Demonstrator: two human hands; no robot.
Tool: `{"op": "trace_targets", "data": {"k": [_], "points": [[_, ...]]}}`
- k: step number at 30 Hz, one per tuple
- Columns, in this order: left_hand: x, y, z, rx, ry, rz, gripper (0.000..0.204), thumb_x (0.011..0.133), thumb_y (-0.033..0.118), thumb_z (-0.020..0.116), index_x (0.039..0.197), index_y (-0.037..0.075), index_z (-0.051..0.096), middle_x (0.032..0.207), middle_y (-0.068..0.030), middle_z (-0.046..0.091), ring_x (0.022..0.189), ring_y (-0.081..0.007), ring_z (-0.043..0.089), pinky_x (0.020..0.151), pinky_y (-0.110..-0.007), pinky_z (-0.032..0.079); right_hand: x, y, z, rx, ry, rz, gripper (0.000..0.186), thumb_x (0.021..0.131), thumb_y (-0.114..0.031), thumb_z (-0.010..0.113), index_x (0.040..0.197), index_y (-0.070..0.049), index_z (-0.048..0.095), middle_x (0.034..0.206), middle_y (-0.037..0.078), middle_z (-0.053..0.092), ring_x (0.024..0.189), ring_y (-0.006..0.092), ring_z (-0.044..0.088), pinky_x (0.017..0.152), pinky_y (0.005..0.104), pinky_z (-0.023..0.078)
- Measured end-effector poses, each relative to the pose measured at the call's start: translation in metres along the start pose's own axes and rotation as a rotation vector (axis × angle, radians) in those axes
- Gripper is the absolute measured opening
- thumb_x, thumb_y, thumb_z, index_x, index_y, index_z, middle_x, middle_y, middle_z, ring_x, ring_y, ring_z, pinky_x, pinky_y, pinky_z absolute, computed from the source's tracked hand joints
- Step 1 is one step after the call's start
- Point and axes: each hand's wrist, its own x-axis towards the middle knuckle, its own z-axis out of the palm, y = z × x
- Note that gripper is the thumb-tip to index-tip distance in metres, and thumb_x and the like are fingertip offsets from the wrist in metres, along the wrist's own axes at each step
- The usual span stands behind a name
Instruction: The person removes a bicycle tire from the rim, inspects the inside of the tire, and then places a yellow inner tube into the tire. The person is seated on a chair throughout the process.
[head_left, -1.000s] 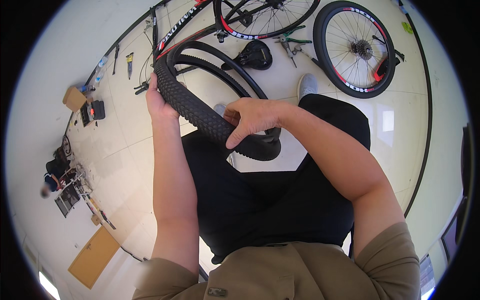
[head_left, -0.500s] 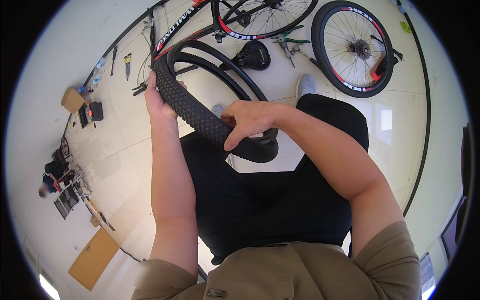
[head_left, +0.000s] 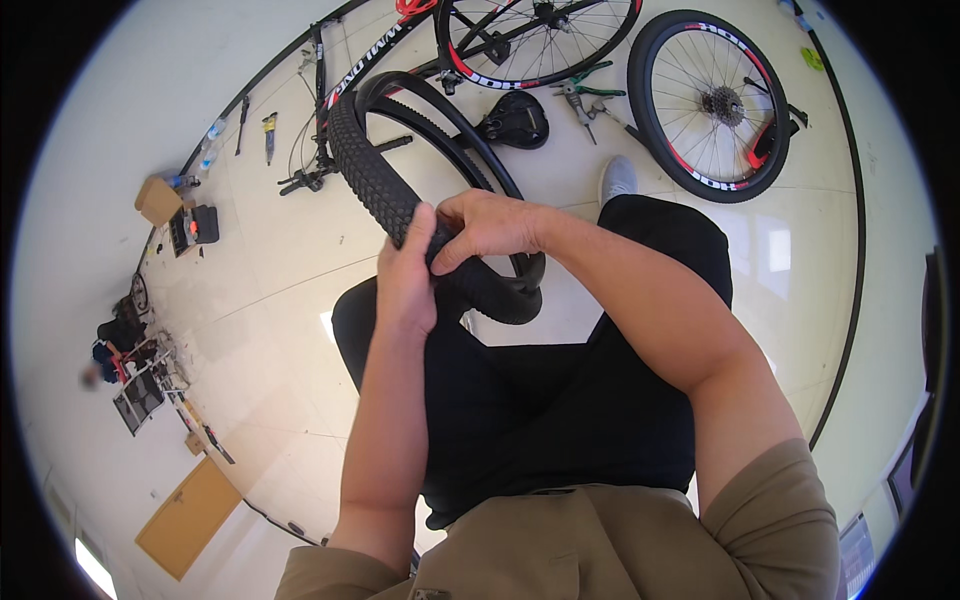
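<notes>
Beyond my fingertips, a bicycle frame (head_left: 350, 70) and a spoked wheel (head_left: 712, 102) lie on the pale floor. Between my fingers sits a knobby black tyre (head_left: 375, 175), its lower curve clamped by my left hand (head_left: 405, 275) and right hand (head_left: 490, 225), side by side, touching.

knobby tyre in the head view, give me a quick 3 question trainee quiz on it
1. True or false: both hands grip the knobby tyre.
2. Which lies on the floor nearest the tyre's far end? A saddle B helmet C bucket
3. Fill in: the loose wheel has a black tyre with ___ markings.

Key: 1 true, the left hand and right hand close on it side by side. 2 A, the black saddle. 3 red.
</notes>
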Motion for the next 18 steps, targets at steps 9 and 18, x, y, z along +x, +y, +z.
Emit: {"op": "trace_targets", "data": {"k": [9, 18], "points": [[-0.025, -0.018, 0.003, -0.055, 0.066, 0.016, 0.053, 0.1, 0.041, 0.068, 0.127, -0.003, 0.057, 0.117, -0.0102, 0.066, 0.103, -0.0178, 0.066, 0.085, -0.033, 0.055, -0.012, -0.003, 0.011, 0.001, 0.076, -0.068, 0.06, 0.069, -0.032, 0.085, 0.111, 0.009, 0.069, 0.104, 0.017, 0.07, 0.095, 0.0232, 0.065, 0.085, 0.034, 0.051], [-0.019, -0.025, 0.009, -0.016, 0.094, 0.189, 0.044, 0.097, 0.03, 0.075, 0.118, -0.006, 0.062, 0.108, -0.0118, 0.069, 0.092, -0.0179, 0.067, 0.082, -0.032, 0.056, -0.036, 0.023, 0.04, 0.589, 0.456, -0.1, 0.036, 0.082, -0.014, 0.072, 0.114, 0.004, 0.072, 0.107, 0.013, 0.07, 0.095, 0.0231, 0.066, 0.082, 0.0345, 0.054]]}}
